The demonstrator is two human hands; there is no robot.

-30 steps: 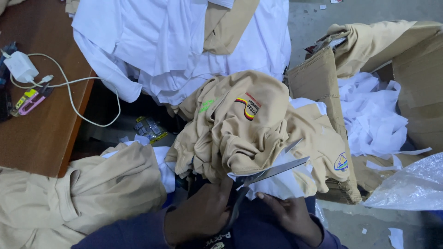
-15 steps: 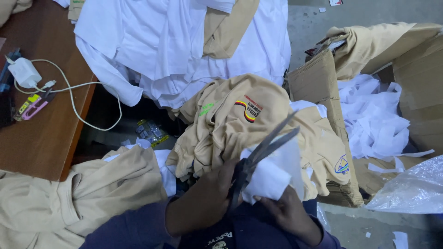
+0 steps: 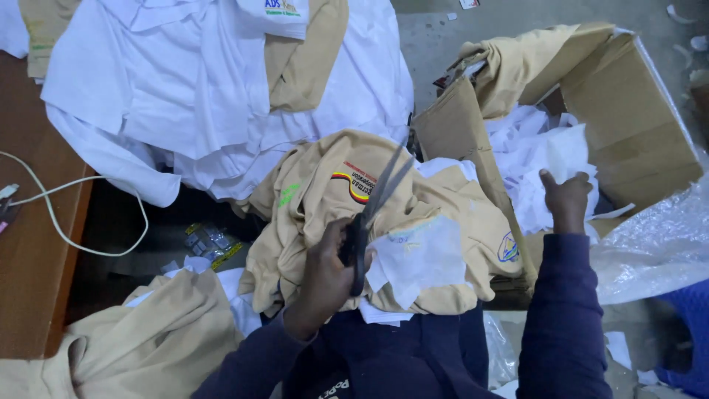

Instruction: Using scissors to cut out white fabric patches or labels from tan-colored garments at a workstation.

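1. Now the right hand (image 3: 565, 198) has left the lap and reached out over the cardboard box (image 3: 628, 111); half a second ago it was tucked low under the white piece.
2. That right hand pinches a small white scrap (image 3: 555, 159) between thumb and fingers, up above the white offcuts (image 3: 528, 148) piled in the box.
3. The left hand (image 3: 325, 277) is closed tight on the handles of the scissors (image 3: 373, 210).
4. The scissor blades are a little apart and point up and to the right, across the tan shirt (image 3: 325, 199).
5. The tan shirt lies bunched on the person's lap, and it has a striped badge (image 3: 353, 183) sewn on it.
6. A thin white backing sheet (image 3: 417, 258) rests on the tan shirt, just beside the scissors.
7. Both arms wear dark blue sleeves (image 3: 557, 310).
8. White shirts (image 3: 185, 96) are heaped above the lap.
9. More tan cloth (image 3: 140, 340) lies low on the left.
10. A brown tabletop (image 3: 29, 281) is at the far left, with a white cable (image 3: 74, 236) looping off its edge.
11. Clear plastic wrap (image 3: 650, 236) sits right of the box.
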